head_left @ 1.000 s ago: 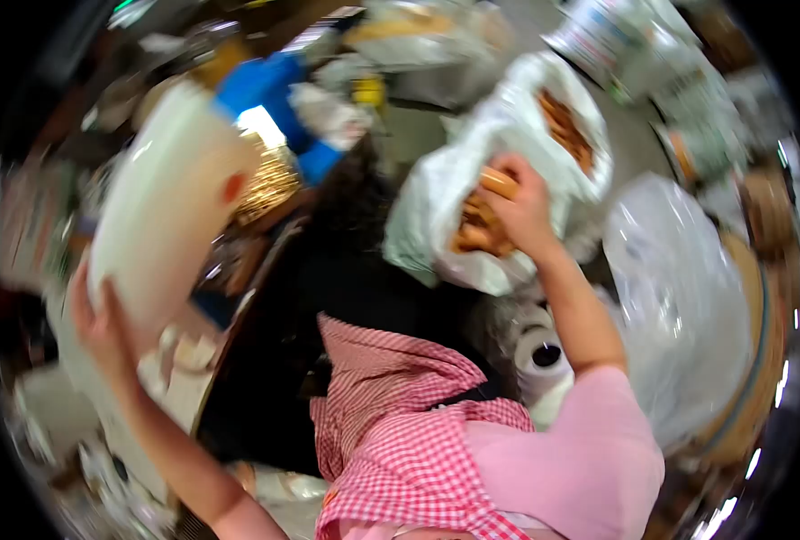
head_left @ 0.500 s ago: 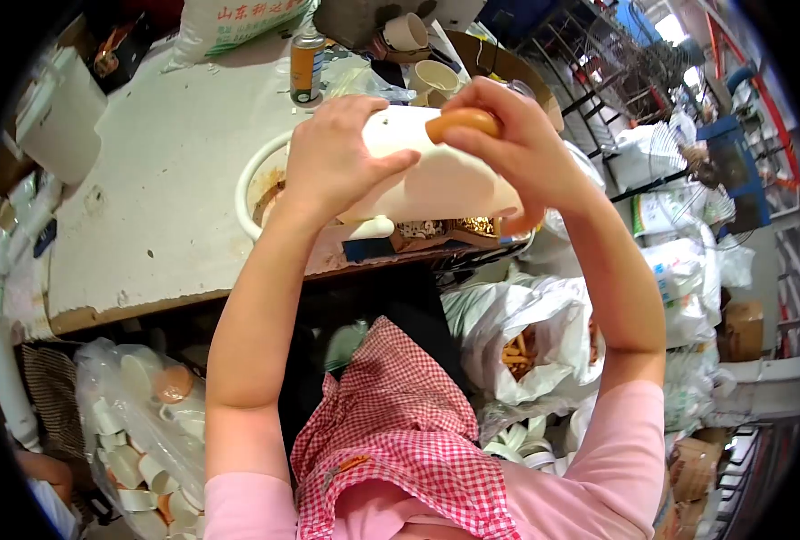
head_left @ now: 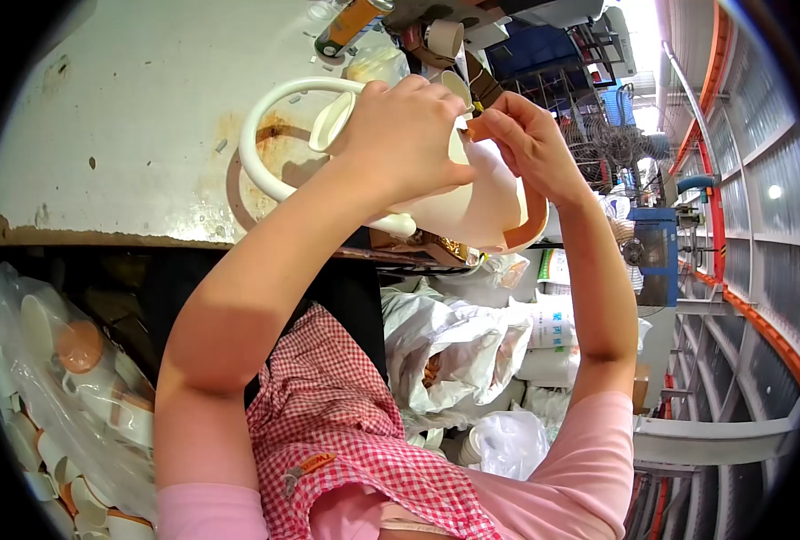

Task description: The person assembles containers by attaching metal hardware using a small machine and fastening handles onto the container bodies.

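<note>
A cream-white plastic body [head_left: 485, 193] is held over the table's front edge, with a white loop [head_left: 254, 135] to its left. My left hand [head_left: 400, 135] is wrapped over the body's top, fingers on its far side and thumb stretched across it. An orange-brown curved piece [head_left: 535, 211] runs along the body's right side. My right hand [head_left: 526, 144] pinches the upper end of this piece close to the body's top. The body's far side is hidden behind my left hand.
The white table [head_left: 148, 117] carries an orange spray can [head_left: 353, 25] and a cup [head_left: 445, 38]. White sacks [head_left: 445, 346] stand below on the right. A clear bag of white and orange parts [head_left: 76, 360] lies at lower left. A fan [head_left: 632, 252] is farther right.
Since a second ago, my right hand has left the sack with an orange-brown piece and reached the white body. That piece now lies along the body's side. The view has turned.
</note>
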A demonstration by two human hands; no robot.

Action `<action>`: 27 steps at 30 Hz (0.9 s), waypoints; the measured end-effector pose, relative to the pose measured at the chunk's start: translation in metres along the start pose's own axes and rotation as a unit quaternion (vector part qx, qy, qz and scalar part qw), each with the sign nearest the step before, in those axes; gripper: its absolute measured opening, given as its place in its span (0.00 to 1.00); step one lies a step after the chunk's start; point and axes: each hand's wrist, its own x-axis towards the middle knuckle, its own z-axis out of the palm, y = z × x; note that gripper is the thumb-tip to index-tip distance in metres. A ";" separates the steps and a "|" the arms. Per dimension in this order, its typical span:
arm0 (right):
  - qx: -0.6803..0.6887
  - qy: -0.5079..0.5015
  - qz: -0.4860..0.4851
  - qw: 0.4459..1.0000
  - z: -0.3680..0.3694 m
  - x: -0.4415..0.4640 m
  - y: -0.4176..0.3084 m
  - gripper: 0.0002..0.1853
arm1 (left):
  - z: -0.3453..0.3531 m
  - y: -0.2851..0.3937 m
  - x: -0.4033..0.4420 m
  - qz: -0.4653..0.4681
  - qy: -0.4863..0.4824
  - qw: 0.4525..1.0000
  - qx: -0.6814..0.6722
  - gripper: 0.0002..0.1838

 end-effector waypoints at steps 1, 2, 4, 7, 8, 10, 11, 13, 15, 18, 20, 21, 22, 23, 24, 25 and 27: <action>-0.024 0.000 -0.002 1.000 0.001 0.001 -0.002 0.14 | 0.002 -0.001 0.000 -0.005 0.002 1.000 -0.003 0.33; -0.021 0.010 -0.002 1.000 0.003 0.001 -0.004 0.15 | 0.003 -0.002 0.000 -0.005 0.006 1.000 -0.006 0.34; -0.008 0.003 0.018 1.000 0.003 0.003 -0.007 0.15 | 0.002 -0.002 -0.001 -0.011 0.013 1.000 -0.010 0.34; 0.027 -0.010 0.047 0.998 -0.001 0.005 -0.001 0.15 | -0.002 0.000 0.001 -0.022 -0.018 1.000 -0.004 0.35; 0.029 -0.006 0.042 0.999 -0.001 0.004 0.000 0.15 | -0.004 0.001 0.002 -0.024 -0.036 0.999 0.006 0.35; 0.030 -0.005 0.039 0.999 0.002 0.004 -0.002 0.15 | -0.004 0.000 0.002 -0.029 -0.052 0.998 0.014 0.34; 0.030 0.005 0.041 0.999 0.005 0.004 -0.004 0.15 | -0.004 0.000 0.001 -0.027 -0.047 0.998 0.015 0.34; 0.030 0.015 0.046 0.998 0.006 0.002 -0.004 0.15 | -0.003 0.002 0.000 -0.025 -0.043 0.999 0.012 0.34; 0.029 0.008 0.049 0.998 0.003 0.005 -0.003 0.15 | -0.004 0.001 0.002 -0.028 -0.060 0.998 0.019 0.33; -0.007 0.004 0.023 1.000 0.003 0.004 -0.003 0.14 | -0.006 0.001 0.001 -0.027 -0.055 0.998 0.016 0.34; -0.052 0.002 0.023 0.998 0.001 0.004 -0.007 0.13 | -0.006 0.002 0.000 -0.031 -0.058 0.998 0.017 0.34; -0.095 0.003 0.021 0.995 0.000 0.004 -0.010 0.13 | -0.006 0.002 0.000 -0.034 -0.061 0.997 0.020 0.34; -0.096 0.004 0.021 0.995 0.001 0.004 -0.012 0.13 | -0.007 0.002 0.000 -0.033 -0.061 0.997 0.019 0.34; -0.157 0.020 -0.036 0.987 0.005 0.005 -0.013 0.14 | -0.007 0.001 0.000 -0.029 -0.059 0.998 0.019 0.34; -0.217 0.039 -0.091 0.971 0.008 0.003 -0.015 0.15 | -0.007 0.001 -0.001 -0.022 -0.059 0.998 0.017 0.33; -0.217 0.045 -0.089 0.971 0.011 0.002 -0.022 0.15 | -0.006 0.000 -0.001 -0.015 -0.060 0.998 0.016 0.33; -0.367 0.048 -0.097 0.924 0.016 -0.001 -0.038 0.18 | -0.004 -0.003 0.000 -0.006 -0.043 0.999 -0.008 0.32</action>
